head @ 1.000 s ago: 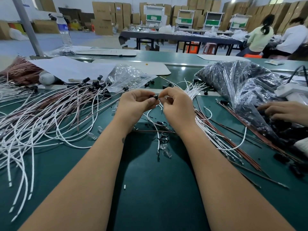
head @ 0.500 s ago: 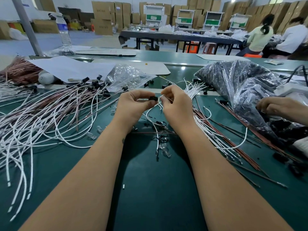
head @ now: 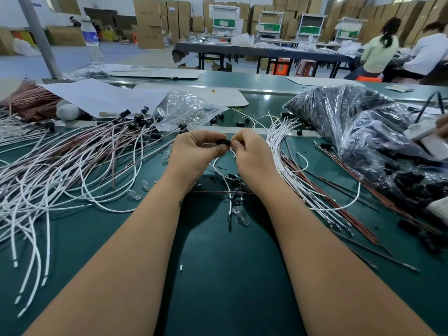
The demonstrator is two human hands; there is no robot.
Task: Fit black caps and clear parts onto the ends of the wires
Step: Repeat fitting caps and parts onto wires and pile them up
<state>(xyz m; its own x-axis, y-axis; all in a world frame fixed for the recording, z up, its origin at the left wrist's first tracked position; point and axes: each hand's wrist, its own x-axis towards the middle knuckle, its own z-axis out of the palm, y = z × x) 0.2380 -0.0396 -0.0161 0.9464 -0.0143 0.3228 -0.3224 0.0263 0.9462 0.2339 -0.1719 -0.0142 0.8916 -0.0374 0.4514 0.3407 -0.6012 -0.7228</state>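
My left hand (head: 194, 154) pinches a small black cap (head: 223, 142) between thumb and fingertips above the green table. Against the cap's right side, my right hand (head: 249, 154) pinches the end of a white wire (head: 224, 180) that loops down beneath both hands. Capped white and brown wires (head: 72, 166) fan out on the left. A bundle of bare white and brown wires (head: 303, 178) lies on the right. Loose clear parts (head: 134, 195) and more of them (head: 242, 215) lie on the table near my forearms.
A clear bag (head: 186, 110) sits behind my hands. A large bag of black caps (head: 363, 132) fills the right, where another person's hand (head: 442, 124) touches a white object. A water bottle (head: 93, 44) and paper sheets (head: 104, 95) lie at the back left.
Both hands have lifted slightly away from me, and the black cap now shows more plainly between the fingertips. The other person's hand on the right has drawn back toward the far right edge.
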